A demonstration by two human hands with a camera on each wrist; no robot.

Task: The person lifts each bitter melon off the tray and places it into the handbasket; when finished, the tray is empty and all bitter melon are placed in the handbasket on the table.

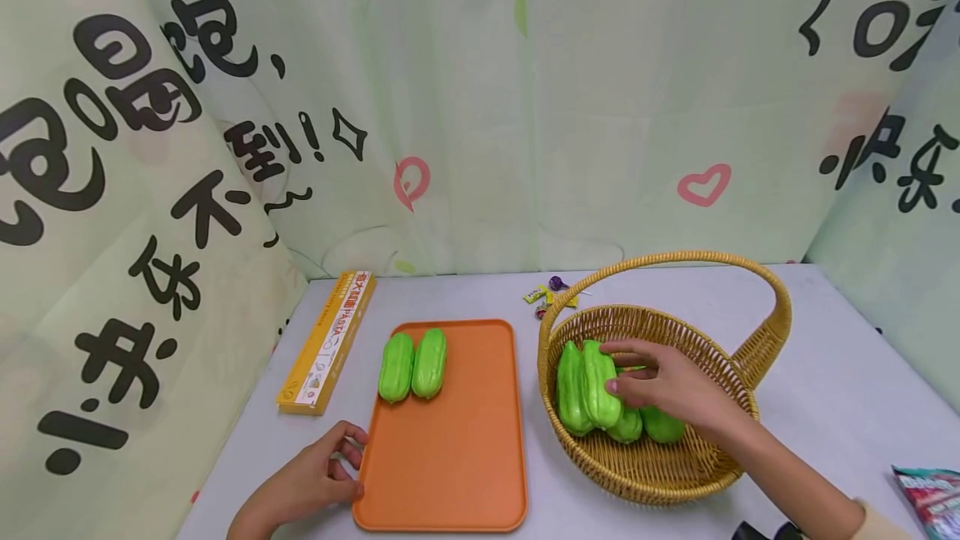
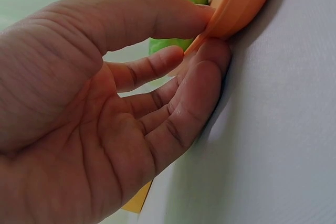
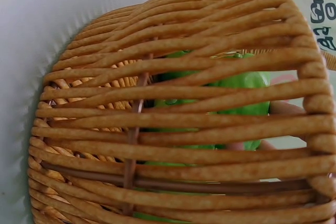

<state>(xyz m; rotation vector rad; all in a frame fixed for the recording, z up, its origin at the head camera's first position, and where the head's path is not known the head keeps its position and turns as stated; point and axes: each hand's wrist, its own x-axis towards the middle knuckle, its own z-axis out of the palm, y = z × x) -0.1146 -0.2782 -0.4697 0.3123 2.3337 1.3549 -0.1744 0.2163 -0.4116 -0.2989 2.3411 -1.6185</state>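
Note:
My left hand [image 1: 318,473] is at the left edge of an orange tray [image 1: 450,465]. The left wrist view shows the thumb on top of its rim [image 2: 231,9] and fingertips against the outer side. Two glossy, ridged, long green vegetables [image 1: 412,365] lie side by side at the tray's far left. Inside the wicker basket [image 1: 690,469], my right hand [image 1: 667,377] pinches a ridged green vegetable [image 1: 597,382] between thumb and fingers. Several more green vegetables [image 1: 573,394] lie around it. Basket weave covers most of the right hand in the right wrist view.
A yellow pasta box [image 1: 326,344] lies left of the tray. Several small wrapped sweets [image 1: 551,297] sit behind the basket, whose tall handle [image 1: 675,257] arches over it. A shiny packet [image 1: 930,498] is at the right edge, a black object [image 1: 765,532] at the front.

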